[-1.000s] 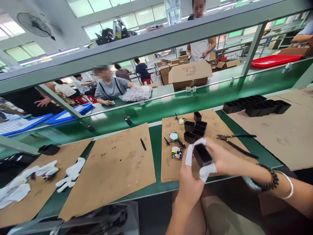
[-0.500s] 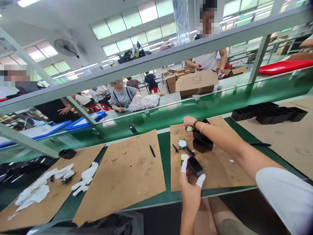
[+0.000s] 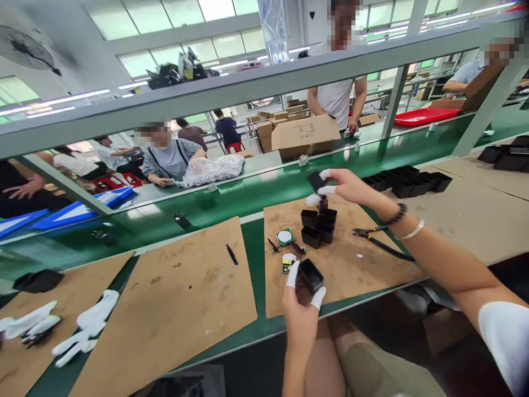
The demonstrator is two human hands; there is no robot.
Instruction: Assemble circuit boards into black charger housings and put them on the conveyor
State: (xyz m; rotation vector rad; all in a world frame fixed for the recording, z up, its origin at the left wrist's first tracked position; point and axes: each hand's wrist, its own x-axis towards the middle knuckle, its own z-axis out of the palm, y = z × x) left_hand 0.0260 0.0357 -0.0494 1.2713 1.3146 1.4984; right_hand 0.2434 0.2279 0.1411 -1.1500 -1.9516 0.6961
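My left hand point(image 3: 301, 317) is closed around a small black plastic box point(image 3: 312, 277), its open top tilted up towards me; white covers sit on the thumb and a finger. Beyond the cardboard's far edge, my right hand point(image 3: 349, 186) pinches a flat-looking black rectangular piece point(image 3: 316, 181) between white-covered fingertips. Just below that piece are a small dark bottle-like thing point(image 3: 323, 203) and a blurred white item point(image 3: 313, 200). Several open black boxes point(image 3: 311, 236) stand between my hands. Beside the left hand lie a yellow-topped circuit part point(image 3: 288, 263) and a green board with a white disc point(image 3: 285, 237).
Black-handled cutting pliers point(image 3: 382, 240) lie under my right forearm. A black pen-like tool point(image 3: 232, 255) rests on the left cardboard sheet point(image 3: 177, 298). White gloves point(image 3: 88, 325) lie farther left. Across the green belt point(image 3: 248, 193), co-workers stand and sit. More black boxes point(image 3: 409, 181) are at right.
My right hand has risen from behind the boxes and now holds the black piece. My left hand keeps its box, now tilted more towards me. The view has turned right, and the pliers show fully.
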